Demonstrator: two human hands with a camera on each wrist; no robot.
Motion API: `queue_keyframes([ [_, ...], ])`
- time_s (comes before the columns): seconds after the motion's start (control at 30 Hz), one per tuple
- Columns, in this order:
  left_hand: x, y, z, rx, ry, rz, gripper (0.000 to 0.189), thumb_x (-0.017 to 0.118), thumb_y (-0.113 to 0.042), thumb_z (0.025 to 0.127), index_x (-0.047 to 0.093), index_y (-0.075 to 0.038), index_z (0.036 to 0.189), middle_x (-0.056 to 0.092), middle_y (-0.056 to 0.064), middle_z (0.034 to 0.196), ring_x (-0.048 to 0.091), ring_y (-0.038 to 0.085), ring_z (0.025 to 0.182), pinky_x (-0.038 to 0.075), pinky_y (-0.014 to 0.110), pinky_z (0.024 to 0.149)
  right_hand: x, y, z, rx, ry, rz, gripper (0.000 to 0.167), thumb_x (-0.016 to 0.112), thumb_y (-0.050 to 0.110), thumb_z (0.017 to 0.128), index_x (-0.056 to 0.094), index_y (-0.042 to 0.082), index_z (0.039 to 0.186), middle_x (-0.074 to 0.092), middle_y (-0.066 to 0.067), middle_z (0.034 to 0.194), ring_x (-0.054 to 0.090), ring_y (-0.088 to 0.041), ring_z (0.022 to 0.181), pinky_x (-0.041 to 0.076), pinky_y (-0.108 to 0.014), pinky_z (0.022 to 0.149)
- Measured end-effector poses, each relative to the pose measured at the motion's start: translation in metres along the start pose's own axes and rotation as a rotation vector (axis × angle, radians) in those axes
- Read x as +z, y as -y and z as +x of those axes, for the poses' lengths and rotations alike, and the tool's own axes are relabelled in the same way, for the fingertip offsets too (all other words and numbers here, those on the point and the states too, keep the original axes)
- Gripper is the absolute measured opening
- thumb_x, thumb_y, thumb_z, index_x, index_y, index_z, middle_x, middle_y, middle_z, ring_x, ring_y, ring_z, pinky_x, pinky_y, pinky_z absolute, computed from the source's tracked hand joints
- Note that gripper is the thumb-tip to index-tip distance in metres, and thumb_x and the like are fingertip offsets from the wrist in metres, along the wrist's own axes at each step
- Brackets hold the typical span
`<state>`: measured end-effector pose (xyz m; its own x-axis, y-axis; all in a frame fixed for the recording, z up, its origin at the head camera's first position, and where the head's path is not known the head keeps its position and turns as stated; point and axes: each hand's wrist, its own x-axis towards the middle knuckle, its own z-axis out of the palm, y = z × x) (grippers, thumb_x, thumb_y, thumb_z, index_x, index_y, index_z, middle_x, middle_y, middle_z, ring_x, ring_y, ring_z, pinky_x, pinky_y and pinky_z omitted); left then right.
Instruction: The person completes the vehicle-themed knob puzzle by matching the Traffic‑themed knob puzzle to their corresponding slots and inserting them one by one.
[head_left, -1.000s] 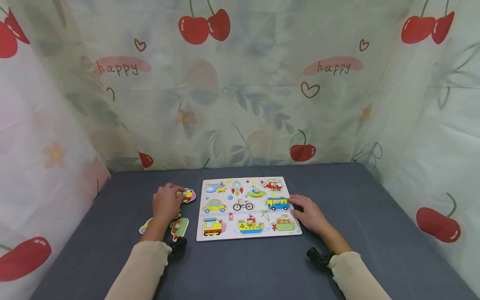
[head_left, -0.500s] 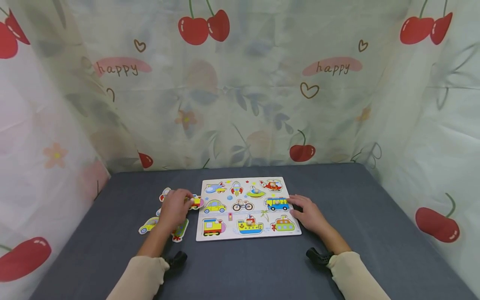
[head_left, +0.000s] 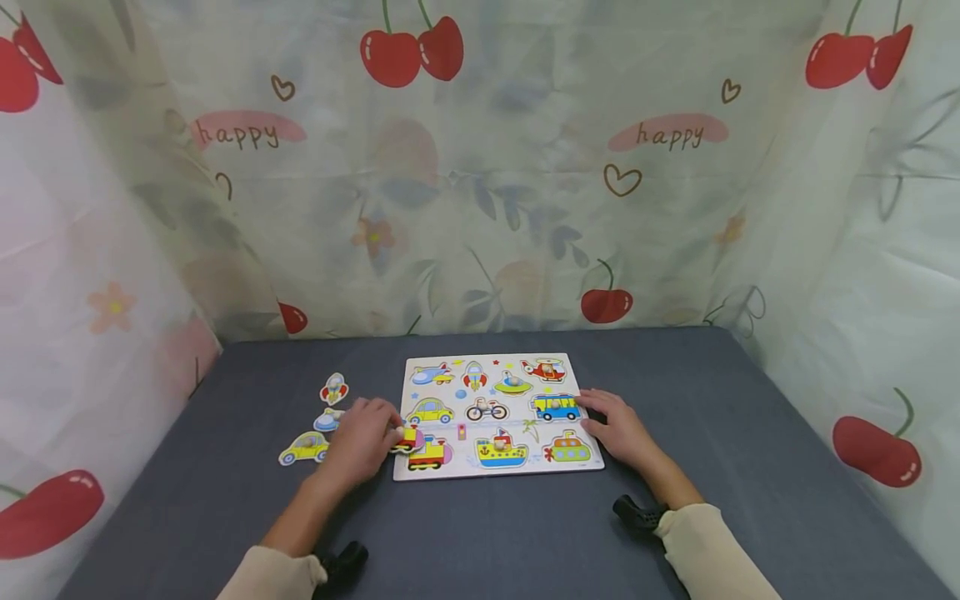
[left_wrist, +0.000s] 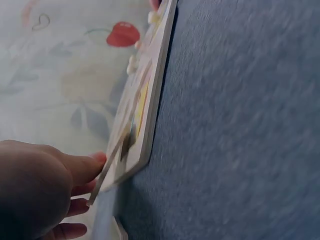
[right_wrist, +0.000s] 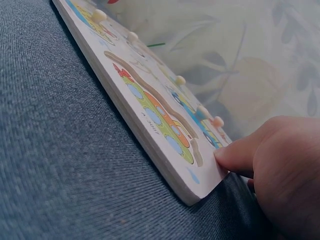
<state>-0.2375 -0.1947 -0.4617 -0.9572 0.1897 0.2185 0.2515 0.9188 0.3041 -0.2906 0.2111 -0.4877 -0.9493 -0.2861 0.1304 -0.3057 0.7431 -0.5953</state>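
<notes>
My left hand (head_left: 363,442) pinches a red-and-yellow train puzzle piece (head_left: 408,439) by its left part. The piece is above the lower left of the white puzzle board (head_left: 517,429), overlapping the printed train picture (head_left: 429,457). In the left wrist view, the left hand (left_wrist: 40,185) holds the thin piece (left_wrist: 111,162) tilted, its far part over the board. At the board's right edge rests my right hand (head_left: 618,429). Seen from the right wrist, its thumb (right_wrist: 227,156) touches the board's top near the corner, beside the submarine picture (right_wrist: 155,117); its other fingers are mostly hidden.
Left of the left hand lie a rocket piece (head_left: 333,389), a blue piece (head_left: 327,419) partly covered by the hand, and a yellow car piece (head_left: 303,449). Several knobbed pieces sit in the board, including a bus (head_left: 553,407) and a boat (head_left: 501,451). A cherry-print curtain (head_left: 480,208) surrounds the dark table (head_left: 480,542).
My left hand has carried the train piece right and nearer, from beside the board to over its lower left. The green submarine piece is now hidden by the left hand. My right hand stays put.
</notes>
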Motion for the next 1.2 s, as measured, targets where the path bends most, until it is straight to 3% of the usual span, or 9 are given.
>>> queue_keyframes([
  [0.3, -0.001, -0.017, -0.009, 0.055, 0.043, -0.058, 0.011, 0.079, -0.022, 0.082, 0.070, -0.017, 0.086, 0.060, -0.001, 0.095, 0.049, 0.021, 0.091, 0.043, 0.039, 0.081, 0.000, 0.000, -0.001, 0.000, -0.009, 0.002, 0.043, 0.063, 0.009, 0.093, 0.057, 0.000, 0.134, 0.048, -0.021, 0.141, 0.033, -0.041, 0.136, 0.024, -0.062, 0.106],
  [0.6, 0.005, -0.023, -0.009, 0.046, 0.044, -0.104, 0.010, 0.081, -0.019, 0.080, 0.072, -0.017, 0.084, 0.055, -0.006, 0.086, 0.049, 0.017, 0.088, 0.044, 0.037, 0.076, 0.000, 0.001, -0.002, 0.017, 0.003, 0.018, 0.043, 0.062, 0.009, 0.094, 0.055, -0.001, 0.135, 0.047, -0.020, 0.143, 0.031, -0.041, 0.136, 0.025, -0.060, 0.106],
  [0.9, 0.004, -0.026, -0.008, 0.016, 0.062, -0.097, 0.009, 0.080, -0.019, 0.081, 0.072, -0.017, 0.085, 0.055, -0.005, 0.086, 0.048, 0.016, 0.086, 0.044, 0.035, 0.072, -0.001, 0.000, -0.001, 0.029, 0.002, 0.023, 0.044, 0.062, 0.010, 0.094, 0.055, 0.000, 0.136, 0.046, -0.019, 0.144, 0.030, -0.040, 0.137, 0.024, -0.060, 0.107],
  [1.2, 0.001, -0.030, -0.008, 0.028, 0.065, -0.092, 0.009, 0.080, -0.018, 0.081, 0.073, -0.016, 0.087, 0.055, -0.005, 0.087, 0.049, 0.017, 0.087, 0.045, 0.034, 0.073, -0.001, 0.001, -0.002, 0.023, 0.004, 0.016, 0.043, 0.062, 0.011, 0.094, 0.055, 0.000, 0.135, 0.047, -0.020, 0.143, 0.031, -0.042, 0.137, 0.024, -0.061, 0.106],
])
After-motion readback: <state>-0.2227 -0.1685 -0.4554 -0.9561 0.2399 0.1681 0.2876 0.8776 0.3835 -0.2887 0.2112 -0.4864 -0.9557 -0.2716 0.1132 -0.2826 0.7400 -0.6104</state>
